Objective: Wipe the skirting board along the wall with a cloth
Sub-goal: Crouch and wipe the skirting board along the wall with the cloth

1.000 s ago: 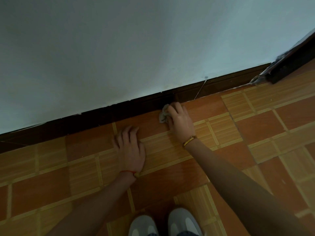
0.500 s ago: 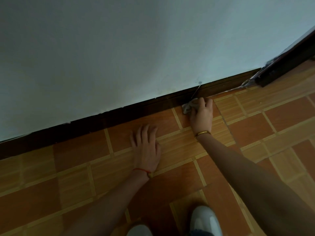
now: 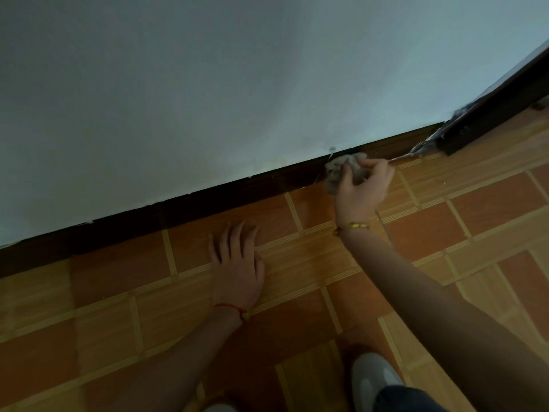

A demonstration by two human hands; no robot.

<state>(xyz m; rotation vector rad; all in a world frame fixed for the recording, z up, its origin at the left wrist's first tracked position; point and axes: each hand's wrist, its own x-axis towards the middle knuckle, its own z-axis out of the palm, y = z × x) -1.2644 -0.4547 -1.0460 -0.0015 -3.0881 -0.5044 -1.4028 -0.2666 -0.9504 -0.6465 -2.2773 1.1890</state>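
Currently the right hand [image 3: 361, 193] grips a crumpled grey cloth [image 3: 346, 171], fingers curled round it, right of centre in the frame. Cloth is bunched against the dark skirting [image 3: 208, 200], which runs diagonally from lower left to upper right along the foot of the pale wall [image 3: 237, 84]. Whether the cloth's lower edge touches the floor [image 3: 445, 221] cannot be told. Gold bracelet [image 3: 358, 225] on the right wrist.

Left hand [image 3: 237, 269] lies flat on the floor at centre frame, fingers straight and slightly spread, pointing toward the skirting, holding nothing. Red string [image 3: 230, 307] on the left wrist. Hands well apart.

Floor: orange-brown tiles with lighter striped bands. Dark door frame [image 3: 490, 114] at upper right, where the skirting ends. Grey shoe [image 3: 374, 379] at the bottom edge, right of centre.
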